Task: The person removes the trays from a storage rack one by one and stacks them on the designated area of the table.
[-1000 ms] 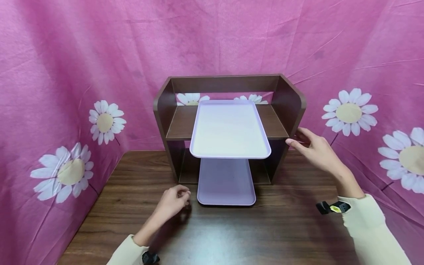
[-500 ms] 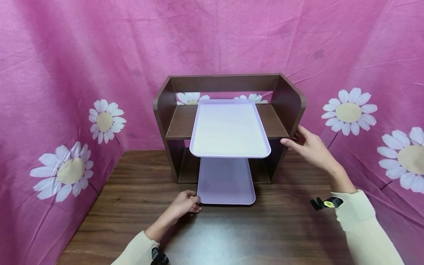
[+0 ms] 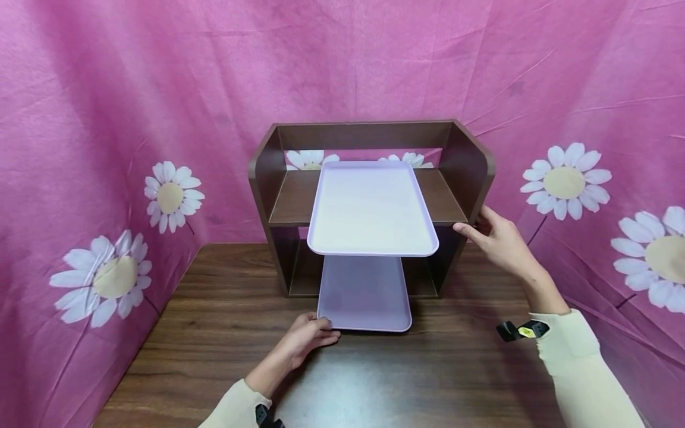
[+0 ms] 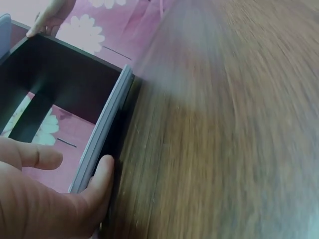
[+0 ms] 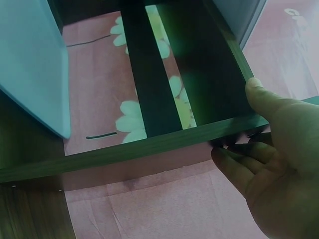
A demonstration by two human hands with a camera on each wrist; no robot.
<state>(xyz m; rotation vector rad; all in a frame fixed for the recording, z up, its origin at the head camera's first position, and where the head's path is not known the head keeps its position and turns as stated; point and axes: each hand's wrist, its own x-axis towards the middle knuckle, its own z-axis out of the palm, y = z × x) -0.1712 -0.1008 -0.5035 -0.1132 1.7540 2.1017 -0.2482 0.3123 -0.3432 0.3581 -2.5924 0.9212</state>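
A dark brown two-tier desk shelf stands at the back of the table. One lilac tray lies on its upper board, jutting out in front. Below it, a second lilac tray sticks out of the lower tier. My left hand pinches that lower tray's front left corner; in the left wrist view, fingers lie on both sides of the tray edge. My right hand grips the front edge of the shelf's right side panel, its thumb on the inner side and its other fingers outside.
The brown wooden table extends toward me, in front of the shelf. A pink cloth printed with large white daisies hangs behind and on both sides. Each wrist wears a black strap, the right one with a yellow mark.
My left hand has moved right to the lower tray's front left corner and taken hold of it. My right thumb has shifted slightly inward round the side panel. The upper tray stays put.
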